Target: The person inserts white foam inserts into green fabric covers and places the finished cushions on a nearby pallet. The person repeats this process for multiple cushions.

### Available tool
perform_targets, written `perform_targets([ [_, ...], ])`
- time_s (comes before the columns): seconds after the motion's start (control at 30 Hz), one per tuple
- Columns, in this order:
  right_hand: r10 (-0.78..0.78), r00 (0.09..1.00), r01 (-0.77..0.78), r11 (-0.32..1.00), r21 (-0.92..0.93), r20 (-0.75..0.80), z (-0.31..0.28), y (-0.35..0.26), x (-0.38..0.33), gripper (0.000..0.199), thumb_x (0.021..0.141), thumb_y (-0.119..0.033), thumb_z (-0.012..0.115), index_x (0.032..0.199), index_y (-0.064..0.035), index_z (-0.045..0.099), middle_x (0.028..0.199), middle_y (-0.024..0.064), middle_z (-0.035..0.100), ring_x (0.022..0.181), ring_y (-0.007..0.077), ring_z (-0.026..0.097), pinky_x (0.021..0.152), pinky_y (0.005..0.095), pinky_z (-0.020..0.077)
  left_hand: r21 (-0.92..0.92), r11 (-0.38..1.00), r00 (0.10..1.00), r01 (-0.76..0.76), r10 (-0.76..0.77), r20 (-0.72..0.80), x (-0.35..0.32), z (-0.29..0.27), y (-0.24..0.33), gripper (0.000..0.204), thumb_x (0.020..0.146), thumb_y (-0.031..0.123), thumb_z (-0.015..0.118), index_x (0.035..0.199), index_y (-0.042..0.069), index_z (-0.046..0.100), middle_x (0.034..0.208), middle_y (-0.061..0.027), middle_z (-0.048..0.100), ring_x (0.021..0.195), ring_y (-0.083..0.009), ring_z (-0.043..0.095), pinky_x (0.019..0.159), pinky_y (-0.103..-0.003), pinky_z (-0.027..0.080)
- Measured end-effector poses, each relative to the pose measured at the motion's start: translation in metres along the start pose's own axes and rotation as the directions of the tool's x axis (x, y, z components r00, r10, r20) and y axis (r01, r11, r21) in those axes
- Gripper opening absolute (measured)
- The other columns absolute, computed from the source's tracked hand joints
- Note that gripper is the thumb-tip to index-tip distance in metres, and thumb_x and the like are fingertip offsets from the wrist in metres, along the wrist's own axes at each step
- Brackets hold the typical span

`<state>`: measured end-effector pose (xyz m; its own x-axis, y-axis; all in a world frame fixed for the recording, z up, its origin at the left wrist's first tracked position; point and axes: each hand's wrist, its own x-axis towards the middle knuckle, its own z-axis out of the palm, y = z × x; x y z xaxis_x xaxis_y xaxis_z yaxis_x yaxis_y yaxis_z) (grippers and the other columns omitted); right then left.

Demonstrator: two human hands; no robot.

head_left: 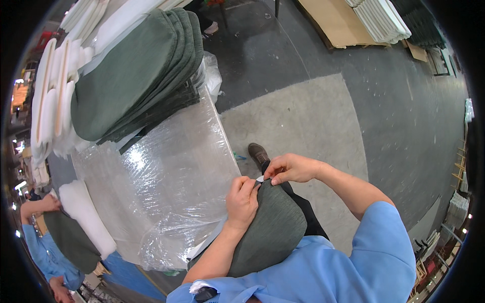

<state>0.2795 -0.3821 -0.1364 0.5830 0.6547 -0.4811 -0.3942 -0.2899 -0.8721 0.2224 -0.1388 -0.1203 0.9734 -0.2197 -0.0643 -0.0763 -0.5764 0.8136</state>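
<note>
Head view is showing the left hand [242, 202] pinching the far end of a dark green cover [275, 217], its fingers closed on the edge. Just right of it, the right hand [290, 168] is gripping the same end. The cover is resting against the blue shirt [323, 267], right of the plastic-wrapped tabletop [172, 146], where stacked green pieces [131, 76] are lying far left.

Workshop: stacked green fabric pieces [134, 68], plastic-covered worktable [187, 146], concrete floor [303, 113].
</note>
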Motion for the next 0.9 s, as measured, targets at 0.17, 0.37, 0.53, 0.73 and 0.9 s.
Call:
perform_targets([
  [0.17, 0.167, 0.984, -0.177, 0.941, 0.288, 0.062, -0.003, 0.019, 0.0, 0.021, 0.099, -0.023, 0.078, 0.109, -0.0042, 0.077, 0.101, 0.001, 0.069, 0.094, 0.0138, 0.063, 0.087, 0.034, 0.0526, -0.042, 0.999, 0.999, -0.007, 0.009, 0.04, 0.003, 0.007, 0.011, 0.011, 0.092, 0.005, 0.076, 0.099, 0.002, 0.069, 0.098, -0.0109, 0.063, 0.085, -0.0292, 0.065, 0.074, -0.039, 0.052],
  [0.37, 0.193, 0.979, -0.146, 0.896, 0.42, -0.071, 0.015, 0.043, 0.006, 0.017, 0.104, -0.02, 0.071, 0.1, -0.004, 0.071, 0.092, -0.0016, 0.067, 0.085, 0.0091, 0.058, 0.078, 0.0302, 0.05, -0.014, 0.996, 0.982, 0.086, -0.082, 0.169, 0.014, 0.014, 0.006, 0.016, 0.096, 0.013, 0.072, 0.096, 0.0, 0.063, 0.096, -0.0162, 0.063, 0.089, -0.0379, 0.064, 0.076, -0.046, 0.05],
  [0.53, 0.407, 0.884, -0.261, 0.837, 0.48, -0.23, 0.039, 0.046, 0.007, 0.013, 0.106, -0.016, 0.066, 0.099, -0.0052, 0.065, 0.086, -0.0011, 0.064, 0.076, 0.0088, 0.056, 0.067, 0.0284, 0.0482, 0.107, 0.97, 0.917, 0.217, -0.24, 0.319, 0.031, 0.025, 0.0, 0.02, 0.099, 0.017, 0.068, 0.093, -0.001, 0.06, 0.091, -0.0197, 0.062, 0.09, -0.0417, 0.062, 0.079, -0.051, 0.049],
  [0.73, 0.553, 0.829, -0.263, 0.513, 0.817, -0.081, 0.055, 0.067, 0.02, 0.012, 0.105, -0.015, 0.065, 0.097, -0.0065, 0.063, 0.085, 0.0015, 0.065, 0.07, 0.0116, 0.059, 0.062, 0.0327, 0.0517, 0.205, 0.964, 0.925, 0.169, -0.227, 0.305, 0.039, 0.038, -0.004, 0.016, 0.097, 0.012, 0.066, 0.091, -0.003, 0.066, 0.103, -0.0213, 0.062, 0.097, -0.0428, 0.062, 0.086, -0.052, 0.05],
  [0.9, 0.415, 0.892, -0.303, 0.258, 0.918, 0.178, 0.064, 0.095, 0.032, 0.006, 0.103, -0.013, 0.064, 0.102, -0.0076, 0.065, 0.093, 0.0047, 0.071, 0.079, 0.016, 0.069, 0.076, 0.0346, 0.0615, 0.237, 0.971, 0.933, -0.034, -0.054, 0.356, 0.043, 0.038, -0.017, 0.019, 0.095, 0.013, 0.068, 0.089, -0.005, 0.072, 0.117, -0.0238, 0.06, 0.125, -0.0456, 0.053, 0.104, -0.054, 0.044],
])
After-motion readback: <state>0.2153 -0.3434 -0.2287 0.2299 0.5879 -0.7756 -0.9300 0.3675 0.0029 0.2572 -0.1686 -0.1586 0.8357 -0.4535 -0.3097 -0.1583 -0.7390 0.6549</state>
